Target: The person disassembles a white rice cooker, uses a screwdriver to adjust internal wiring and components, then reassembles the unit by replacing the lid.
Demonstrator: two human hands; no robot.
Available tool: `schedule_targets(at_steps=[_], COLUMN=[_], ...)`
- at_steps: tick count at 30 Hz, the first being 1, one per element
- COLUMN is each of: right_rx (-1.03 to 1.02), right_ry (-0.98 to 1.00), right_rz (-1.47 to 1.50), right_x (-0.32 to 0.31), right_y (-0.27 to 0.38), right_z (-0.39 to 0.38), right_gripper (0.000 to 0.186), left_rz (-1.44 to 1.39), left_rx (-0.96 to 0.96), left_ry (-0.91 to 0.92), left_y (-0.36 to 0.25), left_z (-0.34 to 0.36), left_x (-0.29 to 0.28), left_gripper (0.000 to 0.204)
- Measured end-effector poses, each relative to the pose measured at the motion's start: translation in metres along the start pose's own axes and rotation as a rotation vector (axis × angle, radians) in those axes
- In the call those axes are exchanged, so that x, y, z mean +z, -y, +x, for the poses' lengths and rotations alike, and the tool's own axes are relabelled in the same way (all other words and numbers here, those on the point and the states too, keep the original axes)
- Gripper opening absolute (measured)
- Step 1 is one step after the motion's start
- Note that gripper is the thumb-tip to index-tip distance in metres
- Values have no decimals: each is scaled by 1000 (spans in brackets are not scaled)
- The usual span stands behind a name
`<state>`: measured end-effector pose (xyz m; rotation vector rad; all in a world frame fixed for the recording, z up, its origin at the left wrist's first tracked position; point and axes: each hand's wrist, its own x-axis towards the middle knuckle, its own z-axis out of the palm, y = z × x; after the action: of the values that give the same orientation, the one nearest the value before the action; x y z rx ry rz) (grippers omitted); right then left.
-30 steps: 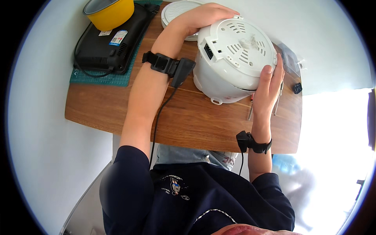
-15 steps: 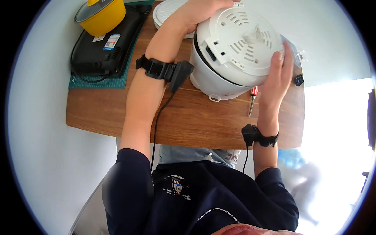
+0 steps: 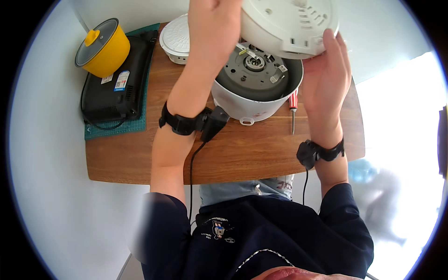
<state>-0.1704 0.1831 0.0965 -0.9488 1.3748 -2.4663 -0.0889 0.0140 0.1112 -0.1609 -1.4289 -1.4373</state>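
A white round bottom cover [image 3: 284, 28] with vent slots is held up and tilted over an upturned rice cooker body [image 3: 247, 111]. My right hand [image 3: 329, 70] grips the cover's right edge, thumb on its outer face and fingers under it. Against the cover's left side is my left hand [image 3: 214, 28], its fingers cut off by the top of the picture. Below the raised cover, the cooker's inside shows a grey metal plate [image 3: 245, 83] with a round centre fitting, brackets and wires. A red-and-white-handled screwdriver [image 3: 293, 105] lies just right of the body.
On the left, a yellow pot [image 3: 109, 51] with a glass lid stands on a black appliance [image 3: 109, 95] over a green cutting mat [image 3: 140, 122]. A white round lid [image 3: 176, 38] lies behind my left forearm. The wooden table's front edge [image 3: 210, 179] curves before me.
The cover has come off the cooker body and moved up and away, exposing the metal inside. Both hands rose with it. The view has shifted slightly.
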Motion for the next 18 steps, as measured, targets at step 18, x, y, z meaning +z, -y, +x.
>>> schedule_targets(at_steps=[18], right_rx=[379], right_ry=[693], right_rz=[-307], right_x=[-2], right_y=[17], right_z=[173], right_gripper=[45], left_rz=[139], left_rx=[-194], left_ry=[151], left_y=[9], left_z=[14], left_x=[-38], left_gripper=[50])
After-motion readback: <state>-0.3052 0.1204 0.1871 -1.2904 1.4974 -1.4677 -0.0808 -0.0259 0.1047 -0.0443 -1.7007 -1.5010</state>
